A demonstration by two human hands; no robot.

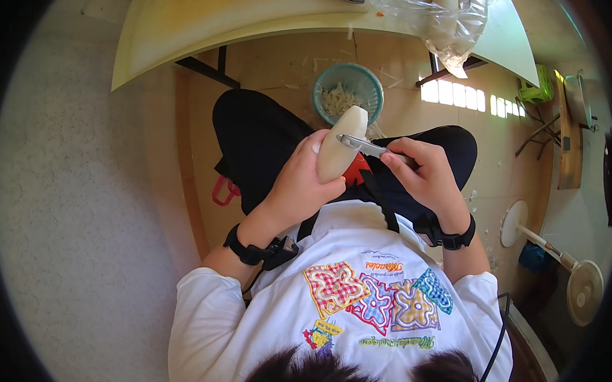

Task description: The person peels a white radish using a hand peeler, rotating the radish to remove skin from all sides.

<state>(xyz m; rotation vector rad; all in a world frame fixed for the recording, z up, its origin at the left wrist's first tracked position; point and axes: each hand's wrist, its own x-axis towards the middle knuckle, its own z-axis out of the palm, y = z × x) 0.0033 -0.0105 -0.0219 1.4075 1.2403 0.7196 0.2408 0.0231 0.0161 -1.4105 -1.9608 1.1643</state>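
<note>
My left hand (309, 174) is wrapped round a pale, peeled, long vegetable (343, 144), which tilts up and away from me above my lap. From the right, my right hand (420, 167) grips a metal peeler (362, 145) by its dark handle. The peeler's head lies against or just over the vegetable's right side; contact is hard to tell. Beyond the vegetable's tip, a blue-green basket (373, 77) on the floor holds white peelings (338, 99).
A pale table (246, 25) spans the top, with a clear plastic bag (472, 17) of pale vegetables hanging over its edge. Peelings lie scattered on the tiled floor (268, 68). A white fan (584, 290) stands at the right, near a green stool (537, 88).
</note>
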